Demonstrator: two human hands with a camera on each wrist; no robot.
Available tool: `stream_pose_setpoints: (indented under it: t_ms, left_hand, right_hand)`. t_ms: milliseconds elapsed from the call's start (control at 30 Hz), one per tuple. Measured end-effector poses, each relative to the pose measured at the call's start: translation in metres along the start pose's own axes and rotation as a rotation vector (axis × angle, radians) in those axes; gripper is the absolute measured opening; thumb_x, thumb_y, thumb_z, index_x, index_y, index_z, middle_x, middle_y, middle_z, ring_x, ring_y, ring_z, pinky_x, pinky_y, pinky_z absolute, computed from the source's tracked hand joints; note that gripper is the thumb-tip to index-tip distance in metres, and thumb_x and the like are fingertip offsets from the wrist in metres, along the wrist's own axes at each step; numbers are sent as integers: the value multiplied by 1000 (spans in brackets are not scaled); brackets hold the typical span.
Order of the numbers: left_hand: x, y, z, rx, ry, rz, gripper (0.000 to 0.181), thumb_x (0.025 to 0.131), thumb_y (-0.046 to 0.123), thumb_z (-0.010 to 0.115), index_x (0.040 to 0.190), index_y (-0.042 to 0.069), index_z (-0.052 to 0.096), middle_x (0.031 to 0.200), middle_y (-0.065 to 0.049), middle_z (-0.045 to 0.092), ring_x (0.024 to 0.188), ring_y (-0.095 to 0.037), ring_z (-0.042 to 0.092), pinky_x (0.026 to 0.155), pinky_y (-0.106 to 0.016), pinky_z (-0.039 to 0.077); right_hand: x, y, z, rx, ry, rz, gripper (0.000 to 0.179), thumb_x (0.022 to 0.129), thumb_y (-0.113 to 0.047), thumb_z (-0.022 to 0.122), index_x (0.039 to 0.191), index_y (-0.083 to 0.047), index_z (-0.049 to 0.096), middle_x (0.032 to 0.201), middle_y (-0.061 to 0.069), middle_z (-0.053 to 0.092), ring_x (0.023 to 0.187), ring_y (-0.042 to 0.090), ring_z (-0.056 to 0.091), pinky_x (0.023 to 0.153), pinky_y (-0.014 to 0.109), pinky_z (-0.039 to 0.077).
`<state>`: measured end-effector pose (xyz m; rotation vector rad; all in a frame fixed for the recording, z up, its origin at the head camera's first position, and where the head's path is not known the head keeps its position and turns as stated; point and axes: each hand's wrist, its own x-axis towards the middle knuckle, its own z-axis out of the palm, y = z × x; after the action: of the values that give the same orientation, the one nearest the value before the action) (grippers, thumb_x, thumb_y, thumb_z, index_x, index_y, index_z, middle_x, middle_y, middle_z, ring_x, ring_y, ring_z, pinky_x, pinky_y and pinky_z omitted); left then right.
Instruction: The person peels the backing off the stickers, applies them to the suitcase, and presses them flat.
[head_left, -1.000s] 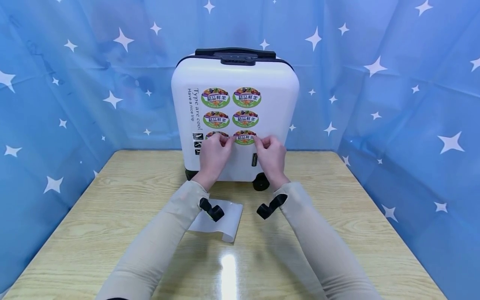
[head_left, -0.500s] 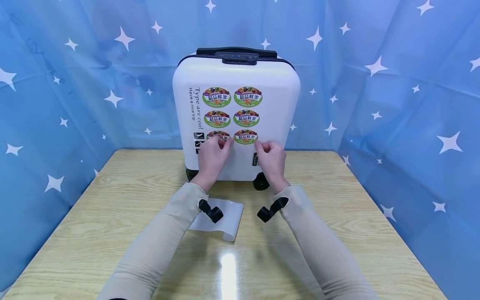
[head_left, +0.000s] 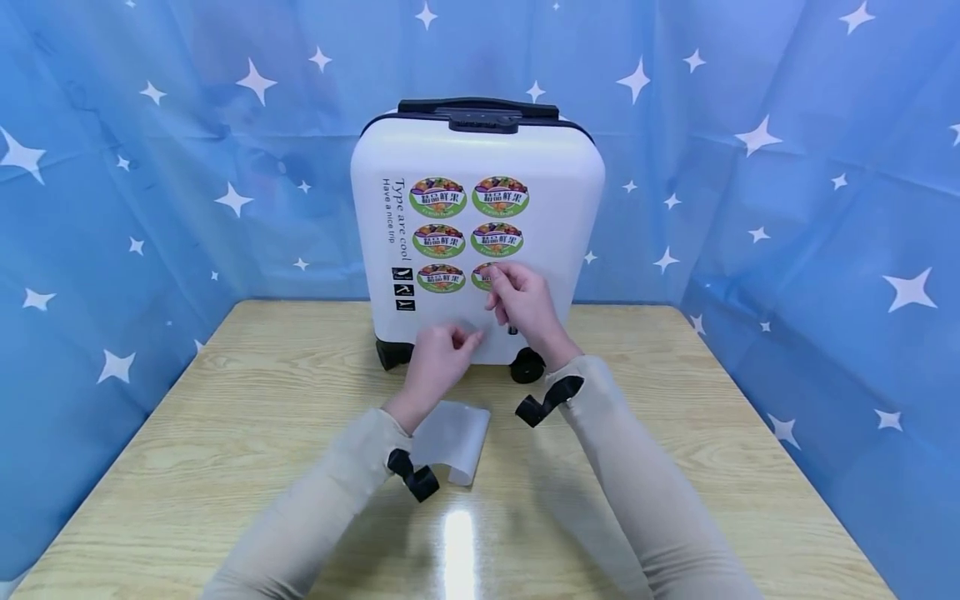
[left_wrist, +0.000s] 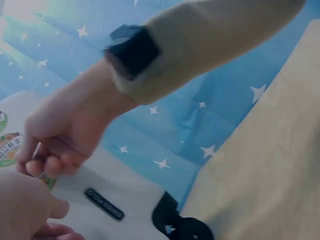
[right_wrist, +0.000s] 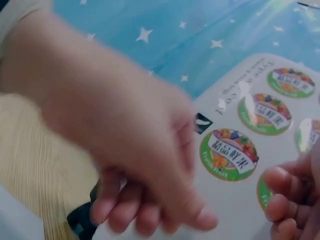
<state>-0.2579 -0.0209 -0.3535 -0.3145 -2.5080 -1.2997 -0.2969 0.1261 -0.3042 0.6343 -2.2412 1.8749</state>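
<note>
Several oval fruit stickers sit in two columns on the front of a white suitcase (head_left: 551, 200). My right hand (head_left: 528, 307) is at the bottom right sticker (head_left: 480, 276), its fingers bent and partly covering it. In the left wrist view, the fingertips of the right hand (left_wrist: 70, 125) are right at the suitcase face. My left hand (head_left: 441, 357) is lower, in front of the suitcase's bottom part, with loosely curled fingers and nothing visible in them. The bottom left sticker (right_wrist: 229, 154) shows in full in the right wrist view.
The suitcase stands upright on its black wheels (head_left: 527, 366) at the back of a wooden table (head_left: 225, 433). A white backing sheet (head_left: 456, 437) with a curled edge lies before it, partly under the left forearm. Blue star-printed curtain (head_left: 135, 208) surrounds the table.
My left hand has left the stickers and dropped down toward the table, uncovering the bottom left one. My right hand has shifted left and up over the bottom right sticker.
</note>
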Motion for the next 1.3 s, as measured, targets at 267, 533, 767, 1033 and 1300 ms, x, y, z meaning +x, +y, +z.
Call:
stream_pose_setpoints:
  t_ms: [267,533,767,1033,1300]
  left_hand:
    - [-18,-6,7,21,19,39,26,90,28,62,71,9,63,60,2,55,52,-13,49,49,-26,42]
    - [-27,-9,9,42,34,59,27,91,29,61,72,10,63,59,3,54,51,-11,48,49,-25,41]
    - [-33,-12,11,25,15,26,24,90,29,61,76,10,63,63,3,56,56,-12,50,51,-25,43]
    - [-33,-11,10,-4,17,7,22,89,26,64,91,4,61,73,0,59,62,-12,54,56,-27,46]
    - [-37,-12,10,-16,15,0,23,89,28,63,90,6,60,72,1,59,62,-12,54,56,-27,45]
  right_hand:
    - [-6,8,7,-15,145,-55,29,98,-19,49,110,2,64,50,0,41,37,10,33,36,24,25]
    - [-8,31,9,-139,245,-71,25,97,-18,50,100,0,68,52,1,42,41,8,33,39,24,26]
    - [-12,23,0,-41,232,-15,29,96,-24,52,102,1,67,50,-1,42,39,10,36,38,24,28]
    - [-7,11,-8,36,219,-23,31,96,-27,52,107,-2,66,52,0,46,41,17,41,39,26,36]
    - [-14,29,-1,125,232,-30,30,95,-27,54,109,-2,65,50,1,46,38,13,42,38,24,35]
